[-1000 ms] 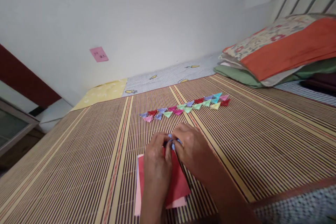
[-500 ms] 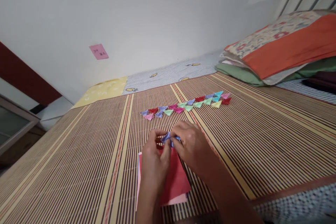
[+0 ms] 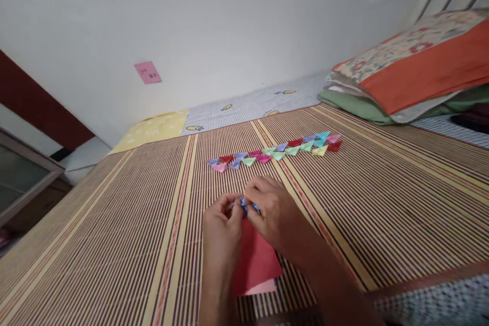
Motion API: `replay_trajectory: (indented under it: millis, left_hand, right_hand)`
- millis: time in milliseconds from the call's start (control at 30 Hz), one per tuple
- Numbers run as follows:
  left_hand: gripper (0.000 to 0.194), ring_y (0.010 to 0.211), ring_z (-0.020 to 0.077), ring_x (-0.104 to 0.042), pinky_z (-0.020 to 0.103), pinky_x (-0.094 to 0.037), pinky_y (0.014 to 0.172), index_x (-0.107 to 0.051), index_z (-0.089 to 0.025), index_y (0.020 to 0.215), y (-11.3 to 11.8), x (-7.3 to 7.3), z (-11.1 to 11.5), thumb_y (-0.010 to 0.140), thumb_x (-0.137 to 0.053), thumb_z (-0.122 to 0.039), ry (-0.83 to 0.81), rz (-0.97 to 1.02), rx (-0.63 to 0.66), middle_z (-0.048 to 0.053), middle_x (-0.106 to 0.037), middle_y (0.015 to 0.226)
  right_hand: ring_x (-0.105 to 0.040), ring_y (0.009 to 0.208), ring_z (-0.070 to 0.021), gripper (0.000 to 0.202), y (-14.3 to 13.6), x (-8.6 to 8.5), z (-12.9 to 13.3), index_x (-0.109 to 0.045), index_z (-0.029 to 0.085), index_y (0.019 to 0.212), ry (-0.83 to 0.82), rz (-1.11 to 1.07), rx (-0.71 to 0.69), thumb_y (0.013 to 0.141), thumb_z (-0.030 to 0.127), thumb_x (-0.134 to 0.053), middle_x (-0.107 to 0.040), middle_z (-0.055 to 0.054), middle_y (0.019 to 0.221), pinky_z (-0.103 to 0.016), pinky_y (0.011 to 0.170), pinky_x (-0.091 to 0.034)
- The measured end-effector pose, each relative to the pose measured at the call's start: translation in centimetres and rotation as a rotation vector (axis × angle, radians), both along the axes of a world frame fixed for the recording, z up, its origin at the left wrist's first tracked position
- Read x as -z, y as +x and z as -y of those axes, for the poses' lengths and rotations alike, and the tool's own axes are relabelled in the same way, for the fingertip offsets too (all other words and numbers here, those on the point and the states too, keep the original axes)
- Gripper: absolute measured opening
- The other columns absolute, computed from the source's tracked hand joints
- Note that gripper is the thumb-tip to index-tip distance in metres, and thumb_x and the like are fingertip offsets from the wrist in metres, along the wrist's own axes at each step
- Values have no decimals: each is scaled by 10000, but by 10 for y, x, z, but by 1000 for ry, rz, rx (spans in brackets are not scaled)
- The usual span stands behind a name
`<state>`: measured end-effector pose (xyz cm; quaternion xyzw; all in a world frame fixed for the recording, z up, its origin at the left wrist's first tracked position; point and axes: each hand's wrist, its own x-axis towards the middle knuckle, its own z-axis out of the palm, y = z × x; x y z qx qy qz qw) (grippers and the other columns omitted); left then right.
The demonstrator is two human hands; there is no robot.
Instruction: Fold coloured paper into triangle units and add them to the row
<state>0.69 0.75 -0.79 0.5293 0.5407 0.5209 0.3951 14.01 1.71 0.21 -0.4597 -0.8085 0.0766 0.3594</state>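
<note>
Between my fingertips is a small piece of folded blue paper [image 3: 250, 208], partly covered by them. My left hand [image 3: 222, 224] pinches its left side with thumb and forefinger. On the other side, my right hand [image 3: 269, 209] grips it with closed fingers. Just below lies a stack of paper sheets with a red sheet [image 3: 256, 260] on top and a pink sheet [image 3: 263, 287] showing at the near edge. Beyond my hands, small folded paper boats [image 3: 263, 158] in several colours stand in two slanting rows.
A striped bamboo mat [image 3: 153, 224] covers the bed. Folded bedding with an orange and floral pillow [image 3: 424, 71] is piled at the right. A pink note [image 3: 147, 72] is stuck to the white wall. A yellow cloth [image 3: 153, 130] borders the mat's far left.
My left hand has shifted slightly left and the fingers of both hands have moved a little on the blue paper. The whole view has swung slightly.
</note>
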Motion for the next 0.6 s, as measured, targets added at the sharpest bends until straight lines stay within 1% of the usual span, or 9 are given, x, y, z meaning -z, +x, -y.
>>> replay_trajectory:
  millis: [167,233,267,333,400,467,533,600]
  left_hand:
    - [197,756,229,-726,329,-558,673,-775,-189,965,-2,-5,7,870,-606,-224,55,-229,-99,70,-780,855]
    - [195,763,226,-723,337,-564,698,-773,-191,958,0,-7,7,869,-601,-208,70,-273,-127,69,-775,864]
    - [188,781,224,-724,341,-569,719,-766,-187,965,1,-8,7,873,-604,-215,70,-250,-118,72,-774,881]
    - [195,833,221,-726,351,-582,764,-744,-176,1008,1,-10,7,888,-625,-273,50,-115,-62,86,-772,933]
    - [280,887,221,-729,375,-593,811,-711,-166,1079,-2,-12,6,901,-645,-372,4,67,13,105,-769,1002]
    - [374,915,223,-731,396,-599,834,-686,-158,1120,-6,-14,5,892,-663,-453,-48,187,60,118,-764,1046]
    - [418,931,222,-730,398,-599,845,-676,-152,1133,-10,-13,4,871,-689,-478,-80,226,89,119,-762,1066]
    - [432,910,216,-733,385,-598,842,-675,-146,1133,-12,-11,2,838,-729,-457,-105,221,108,105,-773,1020]
  right_hand:
    - [-503,855,-213,143,-5,-4,4,-600,170,803,18,-18,-19,884,60,-556,-603,-50,884,-335,761,-390]
    - [-505,852,-214,147,-5,-4,4,-591,175,797,15,-39,-9,876,57,-555,-602,-51,879,-335,759,-395]
    - [-507,855,-215,147,-4,-4,4,-586,178,795,13,-55,-3,878,61,-557,-599,-51,879,-335,764,-399]
    - [-513,864,-214,154,-1,-2,2,-575,182,786,3,-97,-1,885,65,-560,-594,-47,876,-333,778,-406]
    - [-520,879,-211,163,3,-1,0,-571,183,782,-16,-135,-4,883,56,-570,-592,-44,885,-327,787,-412]
    - [-525,900,-212,166,6,-1,-1,-575,183,785,-26,-162,-11,869,39,-584,-593,-43,902,-323,796,-414]
    - [-526,911,-213,159,6,-2,-2,-584,181,792,-29,-168,-11,862,39,-592,-594,-44,913,-326,806,-414]
    - [-526,910,-212,142,5,-2,-2,-590,179,793,-36,-163,-4,864,56,-602,-593,-43,915,-330,811,-416]
